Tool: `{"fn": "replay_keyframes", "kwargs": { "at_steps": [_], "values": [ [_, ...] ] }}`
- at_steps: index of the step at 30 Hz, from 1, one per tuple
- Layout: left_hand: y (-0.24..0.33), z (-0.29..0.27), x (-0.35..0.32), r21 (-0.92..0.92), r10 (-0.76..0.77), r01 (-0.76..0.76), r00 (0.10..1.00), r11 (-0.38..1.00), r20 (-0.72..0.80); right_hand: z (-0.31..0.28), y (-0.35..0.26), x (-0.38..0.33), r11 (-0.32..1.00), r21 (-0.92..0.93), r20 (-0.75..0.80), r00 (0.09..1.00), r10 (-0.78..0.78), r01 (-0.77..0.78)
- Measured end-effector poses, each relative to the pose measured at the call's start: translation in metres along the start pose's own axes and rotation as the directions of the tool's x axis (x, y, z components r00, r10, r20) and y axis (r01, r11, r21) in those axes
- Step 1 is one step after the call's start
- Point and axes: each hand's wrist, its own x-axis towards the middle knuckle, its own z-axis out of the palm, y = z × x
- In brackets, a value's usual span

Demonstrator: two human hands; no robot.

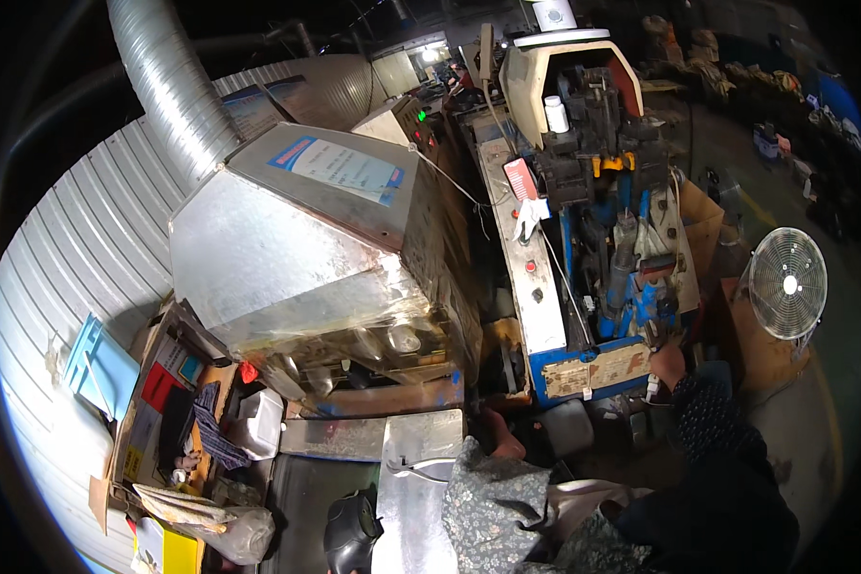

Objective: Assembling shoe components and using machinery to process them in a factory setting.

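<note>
right hand (667, 364) up against the blue machine (610, 316), grip unclear; left hand (503, 442) low, partly hidden, grip unclear

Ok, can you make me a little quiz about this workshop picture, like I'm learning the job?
1. True or false: the round fan stands on the person's left side.
2. What does the right hand touch? A) the lower edge of the blue machine; B) a yellow box; C) a white bottle.
3. Fill in: the pliers lie on a shiny ___ plate, near the left hand.

Key: 1 false, it is on the right. 2 A. 3 metal.
</note>
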Motion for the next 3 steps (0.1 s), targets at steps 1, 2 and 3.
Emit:
{"fn": "replay_keyframes", "kwargs": {
  "at_steps": [1, 2, 3],
  "values": [
    [0.003, 0.005, -0.013, -0.091, -0.034, 0.03, 0.998, 0.995, -0.043, 0.004, 0.004, 0.003, 0.988, -0.135, 0.003, 0.997, 0.081, -0.08],
    [0.009, 0.007, -0.023, -0.184, -0.073, 0.057, 0.994, 0.981, -0.084, 0.008, 0.01, 0.001, 0.994, -0.109, 0.002, 1.0, 0.031, -0.03],
    [0.017, 0.006, -0.029, -0.185, -0.078, 0.062, 0.993, 0.981, -0.083, 0.01, 0.013, 0.002, 0.996, -0.091, -0.018, 1.0, 0.019, -0.021]
  ]
}}
